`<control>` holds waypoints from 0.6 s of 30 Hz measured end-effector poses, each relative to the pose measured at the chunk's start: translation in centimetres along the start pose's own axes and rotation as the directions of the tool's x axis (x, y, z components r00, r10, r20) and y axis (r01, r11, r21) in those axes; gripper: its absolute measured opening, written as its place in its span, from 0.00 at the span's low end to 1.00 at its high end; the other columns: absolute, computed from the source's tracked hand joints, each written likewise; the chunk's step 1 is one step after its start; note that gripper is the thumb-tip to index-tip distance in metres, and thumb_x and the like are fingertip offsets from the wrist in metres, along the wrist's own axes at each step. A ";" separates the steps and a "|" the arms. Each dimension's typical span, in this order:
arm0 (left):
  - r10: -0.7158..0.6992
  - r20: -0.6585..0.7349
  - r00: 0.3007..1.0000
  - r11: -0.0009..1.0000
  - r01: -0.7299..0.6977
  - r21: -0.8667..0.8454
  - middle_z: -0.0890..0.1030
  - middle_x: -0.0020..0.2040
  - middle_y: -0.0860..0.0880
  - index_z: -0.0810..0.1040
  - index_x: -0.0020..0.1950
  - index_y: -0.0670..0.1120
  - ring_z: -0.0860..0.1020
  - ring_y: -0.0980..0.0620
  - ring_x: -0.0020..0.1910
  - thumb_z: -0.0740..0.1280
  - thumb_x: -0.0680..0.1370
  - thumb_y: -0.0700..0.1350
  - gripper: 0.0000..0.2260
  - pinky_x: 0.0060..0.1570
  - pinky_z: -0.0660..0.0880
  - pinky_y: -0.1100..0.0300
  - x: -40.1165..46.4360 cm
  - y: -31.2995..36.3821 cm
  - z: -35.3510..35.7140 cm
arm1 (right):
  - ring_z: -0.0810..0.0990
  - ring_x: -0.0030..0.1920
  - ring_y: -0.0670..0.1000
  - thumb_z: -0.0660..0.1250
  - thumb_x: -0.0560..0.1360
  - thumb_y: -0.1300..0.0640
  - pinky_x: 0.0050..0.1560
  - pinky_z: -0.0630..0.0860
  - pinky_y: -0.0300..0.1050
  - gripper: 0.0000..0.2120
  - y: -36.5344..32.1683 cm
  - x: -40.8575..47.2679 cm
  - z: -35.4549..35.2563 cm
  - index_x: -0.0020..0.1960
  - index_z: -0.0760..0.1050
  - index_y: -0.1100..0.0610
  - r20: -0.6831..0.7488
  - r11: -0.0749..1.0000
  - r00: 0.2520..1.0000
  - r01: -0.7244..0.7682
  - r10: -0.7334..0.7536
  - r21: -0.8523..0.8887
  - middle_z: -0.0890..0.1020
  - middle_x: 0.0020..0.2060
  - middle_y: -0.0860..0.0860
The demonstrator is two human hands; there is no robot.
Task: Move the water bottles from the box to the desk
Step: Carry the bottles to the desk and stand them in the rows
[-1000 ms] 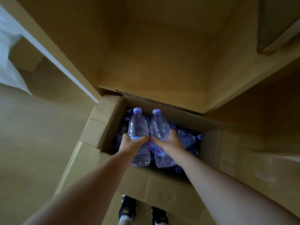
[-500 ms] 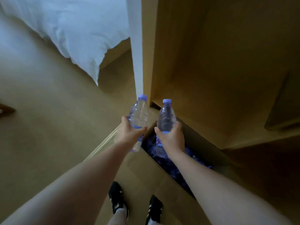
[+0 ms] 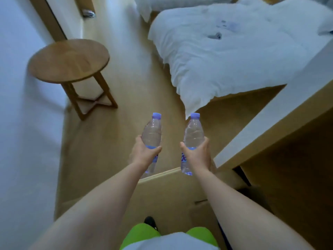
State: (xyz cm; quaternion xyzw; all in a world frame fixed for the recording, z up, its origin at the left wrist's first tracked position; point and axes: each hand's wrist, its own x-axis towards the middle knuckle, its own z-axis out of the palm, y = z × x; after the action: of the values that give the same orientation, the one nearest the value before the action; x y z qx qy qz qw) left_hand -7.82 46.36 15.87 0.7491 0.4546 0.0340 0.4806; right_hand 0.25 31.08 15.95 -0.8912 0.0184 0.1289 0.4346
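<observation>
Two clear water bottles with purple caps are held upright in the air in front of me. My left hand (image 3: 142,154) grips the left bottle (image 3: 152,134) round its middle. My right hand (image 3: 198,156) grips the right bottle (image 3: 193,134) the same way. Below my forearms lies a flap of the cardboard box (image 3: 171,192); its inside is out of sight. The desk (image 3: 281,105), white-topped with a wooden edge, runs along the right, close beside the right bottle.
A round wooden side table (image 3: 69,60) stands on the floor at the left. A bed with a white duvet (image 3: 234,51) fills the upper right. Bare wooden floor (image 3: 129,83) stretches between them. A white wall is at the far left.
I have turned left, away from the box, and both bottles have risen out of it. The box's inside has dropped out of view; the side table and bed now show.
</observation>
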 end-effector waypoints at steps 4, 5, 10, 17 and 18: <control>-0.061 -0.091 0.994 0.995 0.054 -0.081 0.79 0.51 0.51 0.66 0.63 0.52 0.76 0.50 0.42 0.74 0.67 0.54 0.29 0.44 0.70 0.58 3.1 0.3 -5.2 | 0.80 0.50 0.57 0.73 0.69 0.41 0.51 0.78 0.53 0.35 -5.5 0.6 4.7 0.66 0.61 0.53 0.076 0.998 0.995 0.062 -0.060 -0.021 0.79 0.55 0.51; -0.071 -0.102 0.992 0.994 0.061 -0.094 0.79 0.51 0.51 0.66 0.63 0.52 0.76 0.50 0.42 0.74 0.67 0.54 0.29 0.45 0.71 0.58 3.9 0.5 -6.3 | 0.80 0.48 0.56 0.73 0.69 0.40 0.49 0.78 0.52 0.35 -6.6 0.8 5.7 0.67 0.61 0.53 0.094 0.997 0.993 0.075 -0.072 -0.031 0.79 0.53 0.50; -0.104 -0.153 0.983 0.988 0.084 -0.131 0.78 0.53 0.51 0.64 0.64 0.52 0.78 0.47 0.51 0.75 0.66 0.58 0.32 0.54 0.76 0.50 9.0 2.2 -9.9 | 0.77 0.49 0.51 0.73 0.69 0.41 0.47 0.78 0.51 0.38 -11.7 3.3 10.3 0.69 0.59 0.54 0.165 0.983 0.971 0.180 -0.171 -0.042 0.75 0.58 0.50; -0.159 -0.225 0.961 0.980 0.126 -0.156 0.78 0.52 0.50 0.63 0.62 0.53 0.78 0.46 0.49 0.75 0.67 0.58 0.30 0.54 0.76 0.48 19.5 6.4 -11.5 | 0.77 0.57 0.56 0.74 0.69 0.43 0.53 0.78 0.54 0.40 -19.0 12.6 15.9 0.70 0.58 0.58 0.233 0.967 0.944 0.250 -0.234 -0.041 0.72 0.63 0.54; -0.169 -0.237 0.957 0.977 0.131 -0.166 0.77 0.52 0.50 0.63 0.62 0.53 0.78 0.47 0.49 0.75 0.67 0.58 0.30 0.54 0.77 0.48 21.2 7.4 -11.6 | 0.77 0.58 0.56 0.74 0.69 0.43 0.54 0.77 0.55 0.40 -20.3 14.4 16.5 0.71 0.58 0.58 0.238 0.966 0.941 0.257 -0.240 -0.040 0.72 0.64 0.54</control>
State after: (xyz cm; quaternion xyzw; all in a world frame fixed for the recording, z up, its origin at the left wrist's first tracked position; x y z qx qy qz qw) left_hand 3.75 68.53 19.45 0.6643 0.5631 0.1251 0.4754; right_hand 13.63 57.69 18.31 -0.8800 -0.1495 0.1763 0.4149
